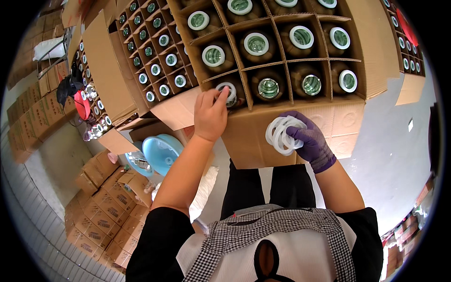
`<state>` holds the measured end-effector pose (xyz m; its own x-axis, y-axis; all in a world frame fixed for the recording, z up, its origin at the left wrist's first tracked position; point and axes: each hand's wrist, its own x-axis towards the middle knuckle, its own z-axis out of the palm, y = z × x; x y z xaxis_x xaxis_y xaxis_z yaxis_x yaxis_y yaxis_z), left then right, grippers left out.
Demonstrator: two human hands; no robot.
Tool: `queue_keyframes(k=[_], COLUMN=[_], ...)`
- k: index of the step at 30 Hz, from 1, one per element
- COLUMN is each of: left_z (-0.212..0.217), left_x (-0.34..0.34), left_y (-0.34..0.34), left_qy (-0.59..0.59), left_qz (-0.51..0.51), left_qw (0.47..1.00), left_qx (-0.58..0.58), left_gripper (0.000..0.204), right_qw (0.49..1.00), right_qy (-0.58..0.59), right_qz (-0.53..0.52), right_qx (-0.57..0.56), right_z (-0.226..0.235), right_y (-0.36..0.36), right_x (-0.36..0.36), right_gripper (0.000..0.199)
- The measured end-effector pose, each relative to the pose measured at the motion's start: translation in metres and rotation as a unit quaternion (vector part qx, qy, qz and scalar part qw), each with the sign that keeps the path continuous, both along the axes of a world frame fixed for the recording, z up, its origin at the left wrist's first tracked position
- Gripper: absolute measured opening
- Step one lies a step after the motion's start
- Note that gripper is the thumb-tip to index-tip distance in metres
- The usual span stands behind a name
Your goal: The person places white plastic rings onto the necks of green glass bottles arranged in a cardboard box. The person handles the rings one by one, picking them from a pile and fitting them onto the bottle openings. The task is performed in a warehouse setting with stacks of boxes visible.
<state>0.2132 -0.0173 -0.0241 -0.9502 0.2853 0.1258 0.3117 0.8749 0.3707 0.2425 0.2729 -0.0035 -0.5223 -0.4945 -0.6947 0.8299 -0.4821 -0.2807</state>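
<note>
My bare left hand pinches a white ring at the mouth of a glass bottle in the near-left compartment of an open carton. Whether the ring is seated on that mouth, I cannot tell. Several loose white rings are bunched in my right hand, which wears a purple glove and hangs over the carton's near flap. In the near row, one bottle and its right neighbour have bare rims. A bottle at the row's right end wears a white ring, like those behind.
Another divided carton of ringed bottles stands at the left. Below it are light blue basins and stacked closed cartons. More bottles stand at the far right, beside a red round thing.
</note>
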Motion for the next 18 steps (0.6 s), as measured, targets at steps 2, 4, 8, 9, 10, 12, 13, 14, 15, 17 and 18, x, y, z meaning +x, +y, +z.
queue_keyframes(k=[2, 4, 8, 9, 10, 12, 13, 14, 15, 17, 18], left_z=[0.013, 0.016, 0.019, 0.018, 0.017, 0.021, 0.027, 0.03, 0.027, 0.019, 0.02], left_x=[0.011, 0.019, 0.013, 0.01, 0.007, 0.002, -0.001, -0.002, -0.003, -0.004, -0.007], left_y=[0.0, 0.001, 0.006, 0.009, 0.01, 0.015, 0.019, 0.021, 0.021, 0.019, 0.022], left_qy=[-0.04, -0.065, -0.097, -0.094, -0.092, -0.121, -0.152, -0.183, -0.173, -0.154, -0.133], left_qz=[0.007, -0.012, -0.029, -0.002, 0.026, 0.077, 0.101, 0.126, 0.111, 0.084, 0.065], left_qw=[0.999, 0.997, 0.994, 0.995, 0.995, 0.989, 0.982, 0.973, 0.977, 0.984, 0.989], left_qx=[-0.022, -0.031, -0.048, -0.021, 0.006, 0.045, 0.057, 0.069, 0.049, 0.009, -0.023], left_gripper=[0.04, 0.042, 0.045, 0.045, 0.044, 0.044, 0.043, 0.043, 0.044, 0.047, 0.047], right_qw=[1.0, 1.0, 0.999, 0.999, 0.999, 0.999, 0.999, 0.999, 0.998, 0.998, 0.998], right_qy=[-0.011, -0.01, -0.009, -0.007, -0.008, -0.011, -0.015, -0.018, -0.02, -0.013, -0.009], right_qz=[0.012, 0.018, 0.031, 0.035, 0.03, 0.022, 0.02, 0.019, 0.017, 0.013, 0.011], right_qx=[-0.008, -0.014, -0.027, -0.026, -0.03, -0.039, -0.043, -0.048, -0.053, -0.056, -0.056], right_z=[-0.001, -0.001, 0.002, 0.003, 0.003, 0.002, 0.002, 0.001, 0.001, 0.002, 0.002], right_y=[0.003, 0.003, 0.0, 0.0, 0.0, -0.001, 0.0, 0.0, 0.0, -0.001, -0.002], right_x=[0.006, 0.008, 0.009, 0.01, 0.011, 0.014, 0.015, 0.016, 0.016, 0.015, 0.015], right_gripper=[0.053, 0.052, 0.051, 0.051, 0.051, 0.05, 0.051, 0.051, 0.051, 0.051, 0.051])
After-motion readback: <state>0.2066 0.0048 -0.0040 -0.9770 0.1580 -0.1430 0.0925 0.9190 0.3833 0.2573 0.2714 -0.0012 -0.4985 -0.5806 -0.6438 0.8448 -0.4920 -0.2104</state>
